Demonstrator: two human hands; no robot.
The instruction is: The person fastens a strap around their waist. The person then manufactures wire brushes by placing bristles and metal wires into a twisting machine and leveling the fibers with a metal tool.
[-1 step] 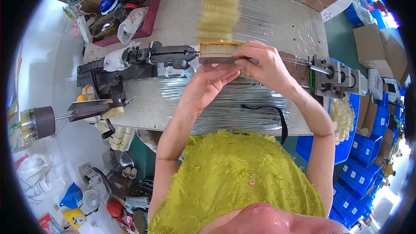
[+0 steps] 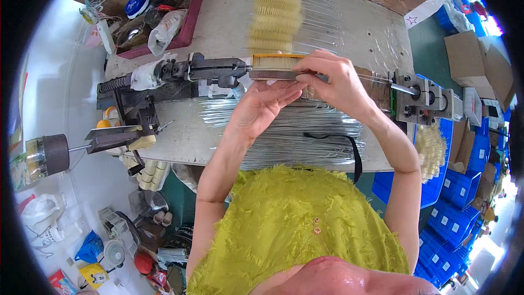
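Observation:
A narrow tray (image 2: 270, 74) with a yellow far edge and a dark near edge lies crosswise, in line with a metal clamp. Pale bristles (image 2: 278, 62) fill it. My left hand (image 2: 261, 108) holds it from beneath and the near side, fingers pointing right; a fingertip shows past the far edge. At the tray's right end my right hand (image 2: 333, 79) is closed in a pinch on thin wires (image 2: 371, 78), which run right toward a metal rod (image 2: 403, 88). What lies right between its fingertips is hidden. The clamp (image 2: 221, 69) stands just left of the tray.
A bundle of metal wires (image 2: 300, 134) lies at the table's near side, a black strap (image 2: 357, 158) across it. Finished-looking bristle brushes (image 2: 274, 11) are stacked behind the tray. A pink-red box (image 2: 191, 24) stands back left, a bearing block (image 2: 428, 98) right. Blue bins (image 2: 461, 186) are farther right.
My right hand has shifted very slightly to the right. The left hand and the tray look almost the same.

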